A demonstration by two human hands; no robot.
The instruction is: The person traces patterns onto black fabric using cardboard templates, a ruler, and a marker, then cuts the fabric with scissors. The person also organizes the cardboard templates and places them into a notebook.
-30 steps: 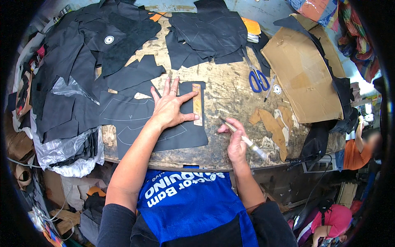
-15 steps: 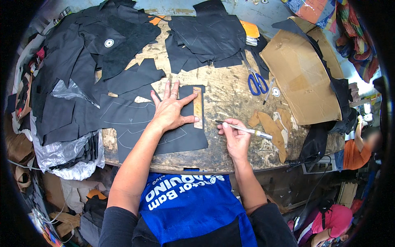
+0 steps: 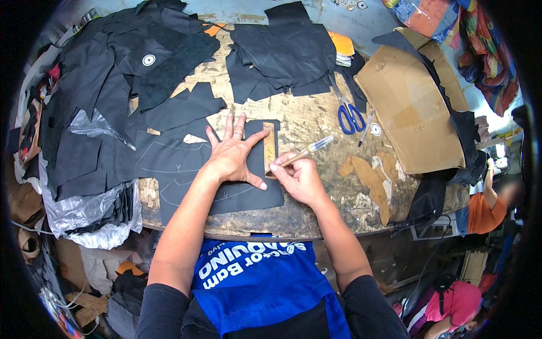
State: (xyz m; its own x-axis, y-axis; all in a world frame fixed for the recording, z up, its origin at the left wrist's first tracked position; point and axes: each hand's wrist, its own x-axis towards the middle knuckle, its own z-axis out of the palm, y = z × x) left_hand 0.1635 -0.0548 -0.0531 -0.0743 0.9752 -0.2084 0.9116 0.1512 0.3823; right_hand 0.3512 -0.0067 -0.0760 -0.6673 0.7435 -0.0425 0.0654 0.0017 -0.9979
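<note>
A black leather-like sheet [image 3: 248, 203] with pale curved outlines drawn on it lies near the table's front edge. My left hand [image 3: 231, 155] is spread on that sheet. Its index fingertip rests at the upper part of a narrow tan rectangular template [image 3: 269, 141], near the sheet's right edge. In my right hand [image 3: 299, 179] is a pen [image 3: 312, 149], tilted with its back end up and to the right. The right fingers are at the template's lower right end; they hide the pen's tip.
Black material is heaped at the left [image 3: 101, 62] and stacked at the back [image 3: 282, 51]. Blue-handled scissors [image 3: 351, 120], another pen [image 3: 366, 129], brown scraps [image 3: 370, 181] and a cardboard box [image 3: 412, 107] lie to the right on the worn wooden table [image 3: 316, 220]. Other people sit beyond, at right.
My right hand has moved left and up to the template, and the pen now points up and to the right. My left thumb has come off the template's lower part onto the sheet.
</note>
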